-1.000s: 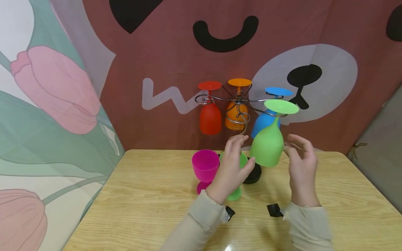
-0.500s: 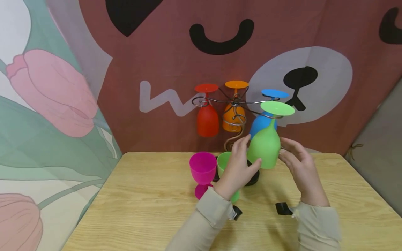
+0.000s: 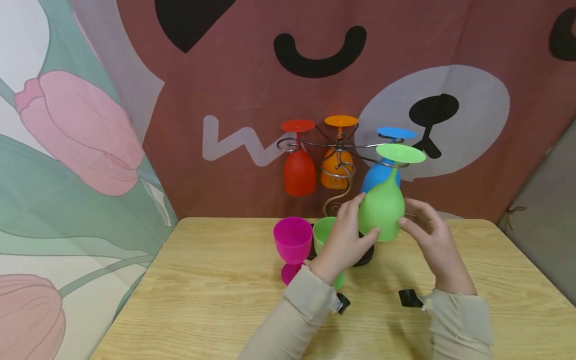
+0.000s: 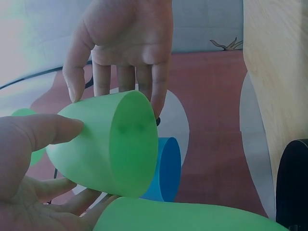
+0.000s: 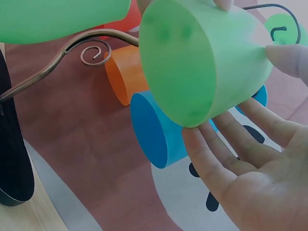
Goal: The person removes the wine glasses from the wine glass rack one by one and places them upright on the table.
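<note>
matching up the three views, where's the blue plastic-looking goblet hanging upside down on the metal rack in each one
Head: blue plastic-looking goblet, right of centre.
Left wrist: blue goblet, below centre, mouth facing right.
Right wrist: blue goblet, near centre, mouth facing left.
Shared landmark: the upside-down green plastic-looking goblet between left hand and right hand, partly covering the blue goblet in every view.

1 red goblet [image 3: 299, 172], 1 orange goblet [image 3: 332, 161], 1 blue goblet [image 3: 377, 176], 1 magenta goblet [image 3: 293, 244], 1 inverted green goblet [image 3: 382, 209], 1 upright green goblet [image 3: 322, 232]; goblet total 6: 4 inverted, 2 upright. 1 wire rack [image 3: 340, 144], 1 round black base [image 3: 365, 257]. 1 left hand [image 3: 345, 241], 1 right hand [image 3: 435, 247]. 1 left sleeve [image 3: 297, 312], 1 right sleeve [image 3: 460, 322]. 2 black tabs [image 3: 409, 298]. 1 wood-grain tabletop [image 3: 216, 285]. 2 printed tulips [image 3: 85, 132].
</note>
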The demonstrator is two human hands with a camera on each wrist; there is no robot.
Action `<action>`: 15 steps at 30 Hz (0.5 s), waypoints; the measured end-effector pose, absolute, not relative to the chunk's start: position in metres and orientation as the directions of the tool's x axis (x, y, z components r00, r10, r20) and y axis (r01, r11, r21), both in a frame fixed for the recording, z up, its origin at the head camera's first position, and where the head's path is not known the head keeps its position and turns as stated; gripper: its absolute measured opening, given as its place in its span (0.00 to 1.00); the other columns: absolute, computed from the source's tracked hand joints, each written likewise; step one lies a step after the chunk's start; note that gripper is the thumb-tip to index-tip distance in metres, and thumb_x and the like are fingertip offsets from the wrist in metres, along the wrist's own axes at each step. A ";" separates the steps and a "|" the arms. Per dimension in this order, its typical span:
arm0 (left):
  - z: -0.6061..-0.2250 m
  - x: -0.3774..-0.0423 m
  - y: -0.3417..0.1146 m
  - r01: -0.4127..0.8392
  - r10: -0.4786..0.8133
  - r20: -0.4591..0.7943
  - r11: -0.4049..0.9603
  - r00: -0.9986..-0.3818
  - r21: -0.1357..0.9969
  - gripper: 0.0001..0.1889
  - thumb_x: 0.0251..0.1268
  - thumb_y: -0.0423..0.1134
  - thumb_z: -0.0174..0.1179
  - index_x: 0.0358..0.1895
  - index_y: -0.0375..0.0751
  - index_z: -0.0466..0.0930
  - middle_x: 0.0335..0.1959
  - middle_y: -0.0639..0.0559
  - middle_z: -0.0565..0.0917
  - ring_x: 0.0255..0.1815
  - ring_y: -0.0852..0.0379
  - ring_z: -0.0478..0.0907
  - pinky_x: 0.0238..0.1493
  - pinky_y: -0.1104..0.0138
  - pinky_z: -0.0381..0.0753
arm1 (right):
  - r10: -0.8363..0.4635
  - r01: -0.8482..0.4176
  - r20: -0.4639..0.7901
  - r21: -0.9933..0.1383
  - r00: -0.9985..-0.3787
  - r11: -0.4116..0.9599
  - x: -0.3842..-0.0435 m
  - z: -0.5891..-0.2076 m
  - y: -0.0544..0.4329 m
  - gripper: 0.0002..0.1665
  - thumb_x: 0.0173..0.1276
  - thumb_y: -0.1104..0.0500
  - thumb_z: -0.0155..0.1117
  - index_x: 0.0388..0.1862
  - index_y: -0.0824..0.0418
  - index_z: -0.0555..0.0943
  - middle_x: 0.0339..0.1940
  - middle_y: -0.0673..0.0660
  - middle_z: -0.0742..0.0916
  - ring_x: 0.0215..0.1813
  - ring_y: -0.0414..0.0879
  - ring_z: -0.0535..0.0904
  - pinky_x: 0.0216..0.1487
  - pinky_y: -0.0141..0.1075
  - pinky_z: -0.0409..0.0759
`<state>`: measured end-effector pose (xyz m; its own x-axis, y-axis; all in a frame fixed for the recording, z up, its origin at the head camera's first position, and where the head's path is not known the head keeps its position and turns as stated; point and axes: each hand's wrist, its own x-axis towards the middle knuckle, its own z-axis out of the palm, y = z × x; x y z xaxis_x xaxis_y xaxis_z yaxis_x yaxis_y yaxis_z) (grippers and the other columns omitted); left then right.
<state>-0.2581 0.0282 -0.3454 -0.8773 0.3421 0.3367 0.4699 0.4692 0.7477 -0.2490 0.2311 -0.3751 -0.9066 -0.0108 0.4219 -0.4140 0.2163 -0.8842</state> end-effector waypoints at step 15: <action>-0.344 -0.250 0.030 0.495 0.346 0.369 0.428 -0.862 0.756 0.39 0.71 0.40 0.64 0.80 0.40 0.53 0.74 0.42 0.64 0.69 0.50 0.69 0.68 0.60 0.74 | -0.008 -0.463 0.469 -0.871 -0.883 0.165 -0.245 -0.373 0.234 0.25 0.78 0.63 0.56 0.72 0.57 0.71 0.59 0.45 0.80 0.58 0.39 0.77 0.54 0.23 0.74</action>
